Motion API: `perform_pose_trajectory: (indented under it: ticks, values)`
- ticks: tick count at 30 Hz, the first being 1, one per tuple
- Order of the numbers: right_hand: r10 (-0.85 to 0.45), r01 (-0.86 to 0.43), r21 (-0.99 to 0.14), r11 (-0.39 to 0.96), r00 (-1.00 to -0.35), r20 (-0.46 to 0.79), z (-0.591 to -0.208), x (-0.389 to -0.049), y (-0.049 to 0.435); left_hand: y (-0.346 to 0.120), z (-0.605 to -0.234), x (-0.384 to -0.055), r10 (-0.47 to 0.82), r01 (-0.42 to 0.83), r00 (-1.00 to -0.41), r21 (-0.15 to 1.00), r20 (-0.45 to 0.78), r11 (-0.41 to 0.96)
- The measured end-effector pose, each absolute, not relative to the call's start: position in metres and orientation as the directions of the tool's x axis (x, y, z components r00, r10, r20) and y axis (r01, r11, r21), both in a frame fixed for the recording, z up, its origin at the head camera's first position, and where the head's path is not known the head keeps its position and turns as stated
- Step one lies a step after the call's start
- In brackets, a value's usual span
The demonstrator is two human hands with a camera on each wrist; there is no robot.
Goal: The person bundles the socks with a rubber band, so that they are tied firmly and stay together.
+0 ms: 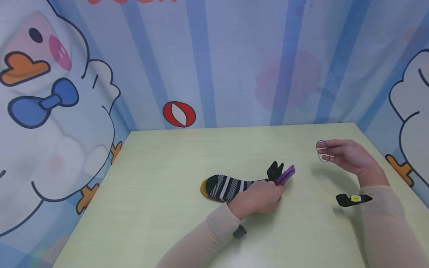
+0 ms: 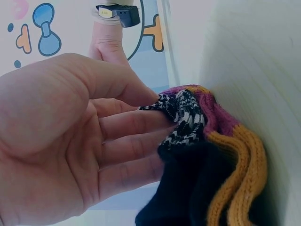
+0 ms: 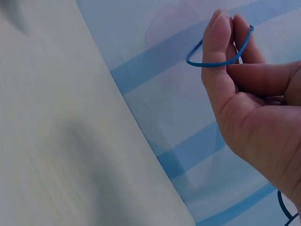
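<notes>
A pair of patterned socks (image 1: 227, 188) lies sideways on the table, with black and white stripes and a mustard toe. My left hand (image 1: 256, 199) pinches it near the cuff between thumb and fingers. Past that hand stick out a purple end (image 1: 286, 175) and black flaps (image 1: 275, 171). Close up in the left wrist view, the knit (image 2: 186, 117) shows black-white, purple and mustard folds beside my fingers (image 2: 136, 146). Raised above the table at the right, my right hand (image 1: 352, 156) holds a thin blue elastic band (image 3: 214, 64) looped about its fingertips.
The pale table (image 1: 151, 160) ends at a striped blue backdrop (image 1: 228, 63) with printed cartoon birds at both sides. A black strap with a yellow label (image 1: 355, 198) is on the right wrist, and a dark device (image 1: 239, 232) sits at the left cuff.
</notes>
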State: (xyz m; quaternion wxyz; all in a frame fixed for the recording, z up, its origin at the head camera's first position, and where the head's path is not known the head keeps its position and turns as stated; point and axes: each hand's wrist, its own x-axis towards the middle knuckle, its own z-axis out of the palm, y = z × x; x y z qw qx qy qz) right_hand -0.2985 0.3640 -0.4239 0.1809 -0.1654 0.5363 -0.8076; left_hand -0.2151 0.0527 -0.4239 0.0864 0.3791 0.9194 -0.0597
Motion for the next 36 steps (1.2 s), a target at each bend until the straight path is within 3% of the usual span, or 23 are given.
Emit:
perform_pose_trajectory:
  ticks: [4,8,13,18,25,30,36]
  values:
    - [-0.513,0.128,-0.900,-0.417,-0.851,0.116,-0.421,-0.298,0.364,0.053,-0.424,-0.215,0.687,0.708,-0.697,-0.046,-0.206,0.705]
    - [-0.495,0.118,-0.916,-0.382,-0.863,0.095,-0.421,-0.298,0.366,0.052,-0.425,-0.215,0.692,0.713,-0.693,-0.048,-0.201,0.700]
    - [-0.467,0.103,-0.962,-0.254,-0.884,0.029,-0.426,-0.300,0.368,0.052,-0.425,-0.215,0.695,0.715,-0.691,-0.049,-0.196,0.697]
    - [-0.479,0.068,-0.997,-0.032,-0.877,-0.044,-0.433,-0.302,0.368,0.052,-0.424,-0.215,0.693,0.714,-0.692,-0.045,-0.204,0.699]
    - [-0.461,0.068,-0.967,0.245,-0.869,-0.178,-0.438,-0.302,0.356,0.052,-0.422,-0.215,0.700,0.720,-0.686,-0.051,-0.198,0.692]
    - [-0.494,0.063,-0.941,0.333,-0.839,-0.230,-0.442,-0.301,0.344,0.051,-0.422,-0.215,0.705,0.724,-0.682,-0.046,-0.196,0.688]
    - [-0.576,0.041,-0.943,0.331,-0.783,-0.237,-0.446,-0.302,0.325,0.050,-0.422,-0.216,0.708,0.727,-0.678,-0.037,-0.197,0.686]
